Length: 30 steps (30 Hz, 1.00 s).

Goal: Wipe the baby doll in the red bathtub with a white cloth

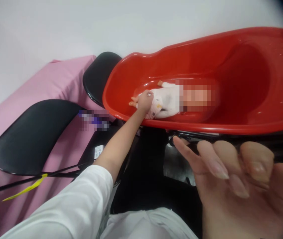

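A doll in white clothes (168, 99) lies on its back inside a red plastic baby tub (206, 127). My left hand (145, 101) reaches over the tub's near rim and closes around the doll's lower body, near its legs. The doll's feet stick out beside my fingers. My right hand (243, 179) is raised close to the camera at the lower right, below the tub's rim. Its fingers are loosely curled and apart, and it holds nothing. A white sleeve covers my left upper arm.
The tub rests on a black frame. Two black curved seat pads (34, 132) (101, 76) stand to its left, in front of a surface covered in pink cloth (56, 79). A black strap with a yellow tag (27, 189) runs across the lower left.
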Motion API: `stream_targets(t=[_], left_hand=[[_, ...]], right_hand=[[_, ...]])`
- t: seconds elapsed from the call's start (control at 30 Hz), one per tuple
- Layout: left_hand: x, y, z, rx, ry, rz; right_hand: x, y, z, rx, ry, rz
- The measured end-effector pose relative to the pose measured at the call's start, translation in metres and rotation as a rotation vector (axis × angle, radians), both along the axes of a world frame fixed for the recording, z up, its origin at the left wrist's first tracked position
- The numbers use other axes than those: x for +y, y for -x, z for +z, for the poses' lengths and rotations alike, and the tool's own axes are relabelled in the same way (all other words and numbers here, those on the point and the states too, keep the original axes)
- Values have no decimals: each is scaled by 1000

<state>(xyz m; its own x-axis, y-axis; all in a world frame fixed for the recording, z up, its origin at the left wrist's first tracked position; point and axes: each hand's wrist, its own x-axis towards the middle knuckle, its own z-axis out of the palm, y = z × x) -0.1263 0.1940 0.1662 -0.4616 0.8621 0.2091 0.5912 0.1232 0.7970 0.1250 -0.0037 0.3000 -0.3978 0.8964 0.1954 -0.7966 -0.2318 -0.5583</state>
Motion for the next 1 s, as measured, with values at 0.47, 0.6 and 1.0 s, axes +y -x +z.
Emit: stream_targets(t=[0.47, 0.6, 1.0], left_hand=[[-3, 0, 4, 7, -47, 19], [-12, -2, 15, -33, -235, 52], [-20, -6, 26, -114, -385, 59]], right_hand=[[-1, -4, 0, -46, -75, -41], [-2, 0, 5, -98, 54, -151], [7, 16, 6, -146, 202, -212]])
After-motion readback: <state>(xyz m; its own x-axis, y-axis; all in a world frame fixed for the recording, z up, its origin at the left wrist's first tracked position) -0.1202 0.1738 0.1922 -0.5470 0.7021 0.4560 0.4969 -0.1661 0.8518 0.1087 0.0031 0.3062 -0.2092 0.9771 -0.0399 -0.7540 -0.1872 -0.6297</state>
